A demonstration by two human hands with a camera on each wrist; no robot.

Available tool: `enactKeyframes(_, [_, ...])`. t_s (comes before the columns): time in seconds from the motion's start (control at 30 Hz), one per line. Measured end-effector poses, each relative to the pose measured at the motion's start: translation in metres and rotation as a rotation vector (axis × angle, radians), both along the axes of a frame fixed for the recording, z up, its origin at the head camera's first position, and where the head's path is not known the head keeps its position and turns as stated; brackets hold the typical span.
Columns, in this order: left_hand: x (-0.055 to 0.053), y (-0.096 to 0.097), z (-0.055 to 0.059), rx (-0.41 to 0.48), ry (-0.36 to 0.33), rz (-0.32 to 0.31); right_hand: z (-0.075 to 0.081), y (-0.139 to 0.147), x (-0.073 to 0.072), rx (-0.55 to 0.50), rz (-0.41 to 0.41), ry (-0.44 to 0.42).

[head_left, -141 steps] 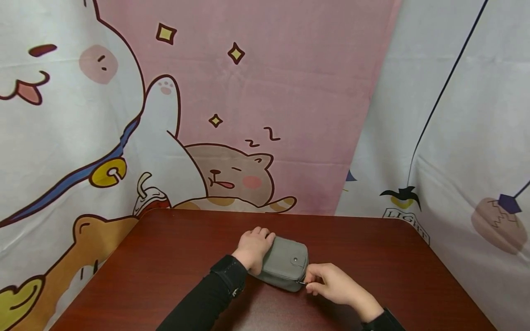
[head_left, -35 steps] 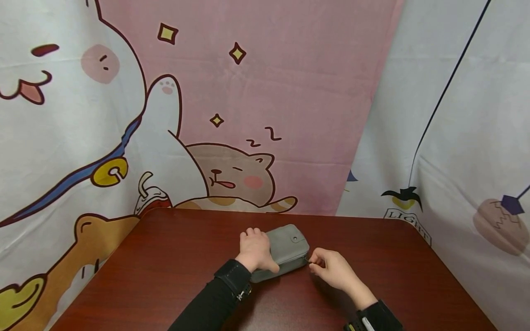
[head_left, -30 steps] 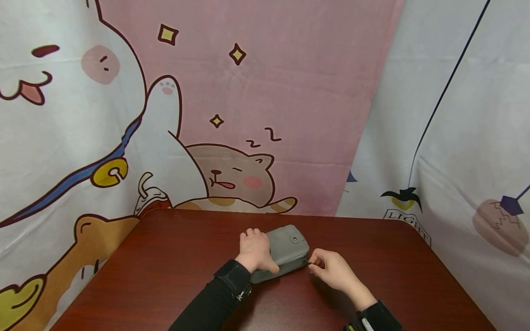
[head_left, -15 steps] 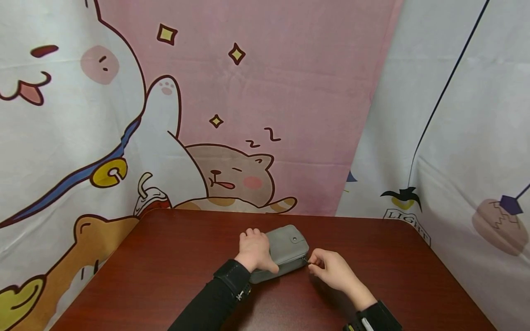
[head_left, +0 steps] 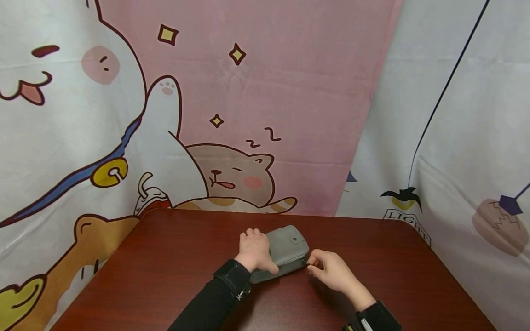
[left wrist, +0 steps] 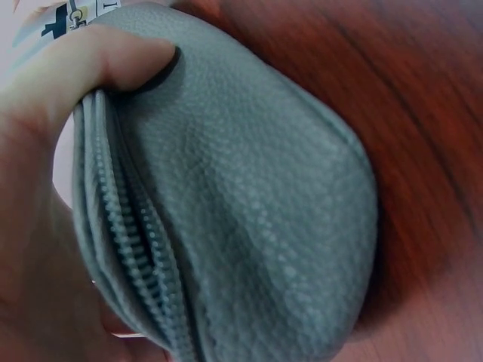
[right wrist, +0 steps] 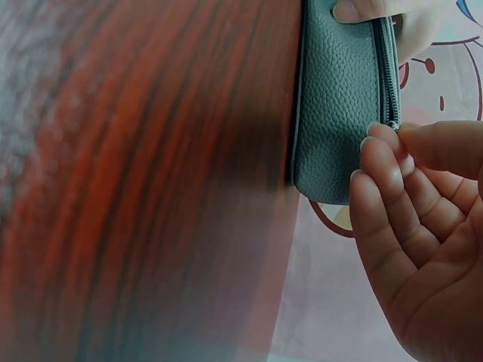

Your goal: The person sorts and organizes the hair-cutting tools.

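Observation:
A grey-green leather zip pouch (head_left: 288, 246) with a snap button on its flap lies slanted on the table, its right end farther from me. My left hand (head_left: 254, 251) grips the left end, the thumb (left wrist: 124, 59) pressing on the near side just by the zip. In the left wrist view the two rows of zipper teeth (left wrist: 143, 241) stand slightly apart, with a dark gap between them. At the right end my right hand (head_left: 334, 272) pinches the zipper pull (head_left: 304, 261) between thumb and fingertips, which cover most of it in the right wrist view. The pouch's inside is hidden.
The reddish-brown wooden table (head_left: 182, 248) surrounds the pouch, its far edge a short way behind it. Beyond the table hangs a cloth backdrop (head_left: 298, 115) printed with cartoon animals.
Compared with the earliest frame, the pouch's right end has swung away from me and my right hand has moved with it. My left hand has shifted its hold. Over the last second almost nothing moves.

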State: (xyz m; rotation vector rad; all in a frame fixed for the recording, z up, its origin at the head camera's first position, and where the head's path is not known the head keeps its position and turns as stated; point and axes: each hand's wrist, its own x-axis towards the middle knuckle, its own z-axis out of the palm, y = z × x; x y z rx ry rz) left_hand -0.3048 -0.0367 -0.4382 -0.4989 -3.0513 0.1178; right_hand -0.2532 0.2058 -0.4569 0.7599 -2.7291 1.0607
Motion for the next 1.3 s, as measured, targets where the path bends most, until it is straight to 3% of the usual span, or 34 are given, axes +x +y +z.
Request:
enactKeyframes(0.6, [-0.001, 0.002, 0.000, -0.014, -0.008, 0.018, 0.000, -0.017, 0.000, -0.039, 0.088, -0.032])
enactKeyframes(0.97, [-0.003, 0.002, 0.004, 0.003, -0.043, 0.016, 0.001, -0.030, 0.001, -0.025, 0.100, -0.012])
enactKeyframes(1.3, [-0.003, 0.003, 0.008, -0.002, -0.080, 0.019, 0.000, -0.038, 0.002, -0.020, 0.101, -0.045])
